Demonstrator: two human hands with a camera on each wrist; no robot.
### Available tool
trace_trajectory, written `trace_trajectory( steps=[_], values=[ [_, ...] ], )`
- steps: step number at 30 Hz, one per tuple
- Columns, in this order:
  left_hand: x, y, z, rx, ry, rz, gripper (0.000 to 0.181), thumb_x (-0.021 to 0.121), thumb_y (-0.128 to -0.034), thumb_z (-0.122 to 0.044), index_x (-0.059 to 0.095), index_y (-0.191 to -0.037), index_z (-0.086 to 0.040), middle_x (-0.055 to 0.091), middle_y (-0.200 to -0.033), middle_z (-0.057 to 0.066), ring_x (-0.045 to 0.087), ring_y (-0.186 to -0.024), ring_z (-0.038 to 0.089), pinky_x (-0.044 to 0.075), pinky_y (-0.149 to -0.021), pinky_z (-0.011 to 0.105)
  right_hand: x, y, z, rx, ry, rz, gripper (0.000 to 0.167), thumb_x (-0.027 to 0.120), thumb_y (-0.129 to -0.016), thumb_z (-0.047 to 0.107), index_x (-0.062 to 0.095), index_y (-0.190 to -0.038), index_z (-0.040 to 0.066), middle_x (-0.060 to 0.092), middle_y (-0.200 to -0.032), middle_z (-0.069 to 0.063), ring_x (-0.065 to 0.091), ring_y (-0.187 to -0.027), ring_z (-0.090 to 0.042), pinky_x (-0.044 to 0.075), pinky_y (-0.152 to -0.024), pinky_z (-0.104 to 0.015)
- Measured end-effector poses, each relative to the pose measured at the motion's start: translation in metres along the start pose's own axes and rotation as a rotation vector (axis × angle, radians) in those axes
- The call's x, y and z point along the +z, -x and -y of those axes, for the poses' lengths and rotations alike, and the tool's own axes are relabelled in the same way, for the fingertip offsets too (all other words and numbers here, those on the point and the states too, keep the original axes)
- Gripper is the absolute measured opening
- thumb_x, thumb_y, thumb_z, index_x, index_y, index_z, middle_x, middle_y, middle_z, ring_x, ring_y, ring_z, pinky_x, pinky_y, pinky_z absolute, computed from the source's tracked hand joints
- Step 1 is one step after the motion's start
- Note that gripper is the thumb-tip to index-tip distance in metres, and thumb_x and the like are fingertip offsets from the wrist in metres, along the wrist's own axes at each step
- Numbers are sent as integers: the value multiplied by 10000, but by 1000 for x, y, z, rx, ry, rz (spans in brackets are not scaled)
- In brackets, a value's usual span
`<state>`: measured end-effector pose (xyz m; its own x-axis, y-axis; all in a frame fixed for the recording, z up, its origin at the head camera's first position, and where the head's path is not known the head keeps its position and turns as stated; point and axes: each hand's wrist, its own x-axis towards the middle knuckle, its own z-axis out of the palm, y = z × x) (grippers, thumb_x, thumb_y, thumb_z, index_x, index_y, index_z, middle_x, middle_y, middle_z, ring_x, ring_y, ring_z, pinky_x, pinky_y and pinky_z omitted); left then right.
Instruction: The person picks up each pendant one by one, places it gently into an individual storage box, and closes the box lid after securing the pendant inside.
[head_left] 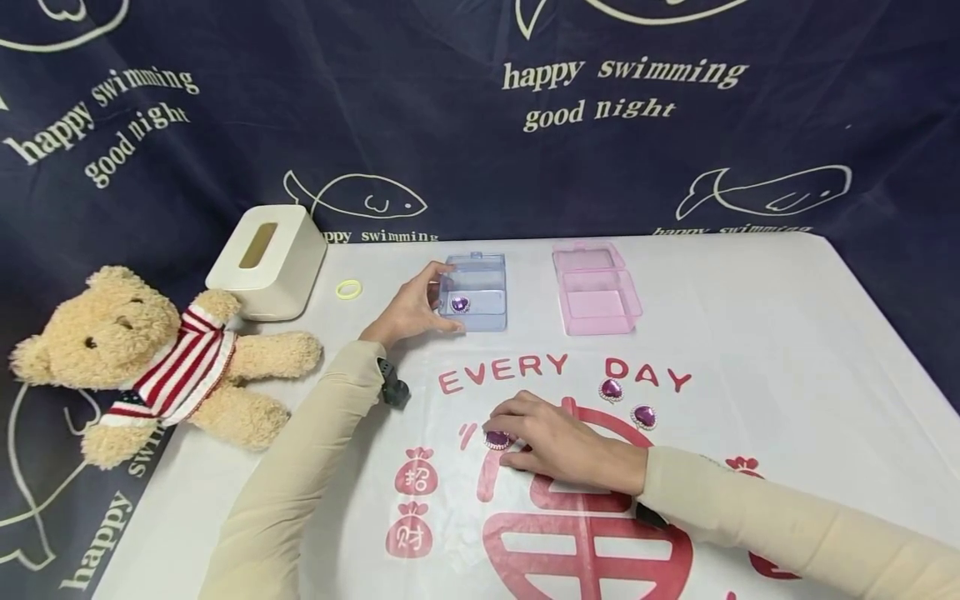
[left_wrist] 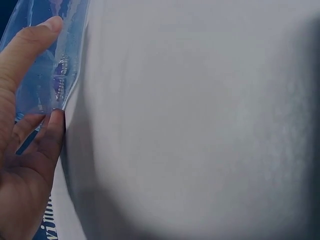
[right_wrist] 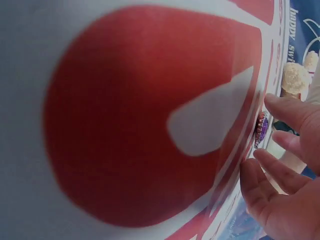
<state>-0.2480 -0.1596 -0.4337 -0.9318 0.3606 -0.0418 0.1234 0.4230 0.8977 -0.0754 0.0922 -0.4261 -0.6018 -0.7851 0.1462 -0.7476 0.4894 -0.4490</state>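
Note:
My left hand (head_left: 412, 310) grips the left side of a clear blue plastic box (head_left: 491, 310), thumb at the front and fingers behind. The box's lid is raised, and a purple heart-shaped gem (head_left: 460, 304) lies inside. In the left wrist view the thumb and fingers (left_wrist: 52, 135) touch the box (left_wrist: 37, 75). My right hand (head_left: 562, 442) reaches over another purple gem (head_left: 497, 439) on the table. In the right wrist view that gem (right_wrist: 261, 130) sits between the spread thumb and fingers; firm contact is not visible. Two more purple gems (head_left: 611, 389) (head_left: 643, 417) lie beyond the right hand.
An opened pink plastic box (head_left: 600, 312) stands right of the blue one. At the left are a white tissue box (head_left: 300, 267), a yellow ring (head_left: 348, 289) and a teddy bear (head_left: 120, 333) in a striped shirt. Red print marks the white tablecloth (head_left: 787, 333); a navy curtain hangs behind.

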Motion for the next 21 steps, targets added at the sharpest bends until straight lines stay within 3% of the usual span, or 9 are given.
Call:
trace_trajectory(
  steps=[11,21],
  values=[
    [1,-1,1,10,0,1,990,893,-564,43,392,-1404,-112,530,-1307,163,542,-1183,311,455,-1055,383,6,1,-3,-53,15,-60,188,670,-911,224,712,-1071,135,666,-1088,15,571,-1033,-130,520,-894,-280],
    [1,-2,1,8,-5,3,979,899,-576,18,396,-1405,-113,530,-1312,183,536,-1196,329,451,-1057,405,8,0,-4,-60,18,-78,168,681,-902,208,713,-1043,123,664,-1065,9,570,-1010,-128,523,-880,-265]
  ],
)
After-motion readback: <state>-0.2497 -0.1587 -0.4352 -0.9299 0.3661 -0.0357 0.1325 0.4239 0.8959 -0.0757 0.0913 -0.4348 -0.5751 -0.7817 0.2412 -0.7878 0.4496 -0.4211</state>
